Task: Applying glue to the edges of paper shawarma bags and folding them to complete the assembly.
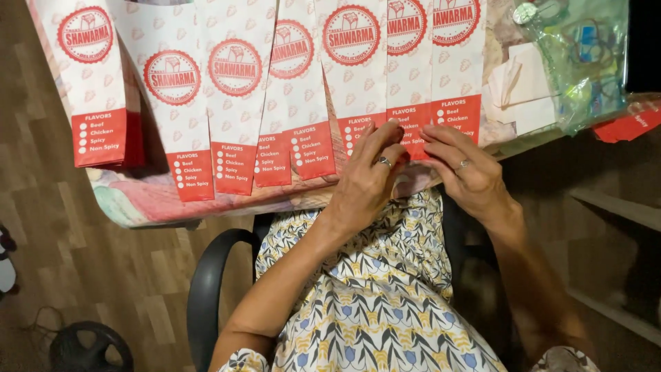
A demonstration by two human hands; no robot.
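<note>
Several long white paper bags with red round emblems and red lower bands lie side by side on a table (138, 203) covered with a patterned cloth. My left hand (368, 176) and my right hand (465, 169) meet at the red end of one bag (406, 76) right of the middle, at the table's near edge. The fingertips of both hands pinch or press that bag's lower edge. Each hand wears a ring.
A clear plastic bag of small items (585, 55) and folded white paper (527, 89) lie at the table's right end. I sit in a black armchair (206, 282) in a floral dress. Wooden shelves (620, 207) stand at right; a dark round object (89, 348) sits on the wood floor.
</note>
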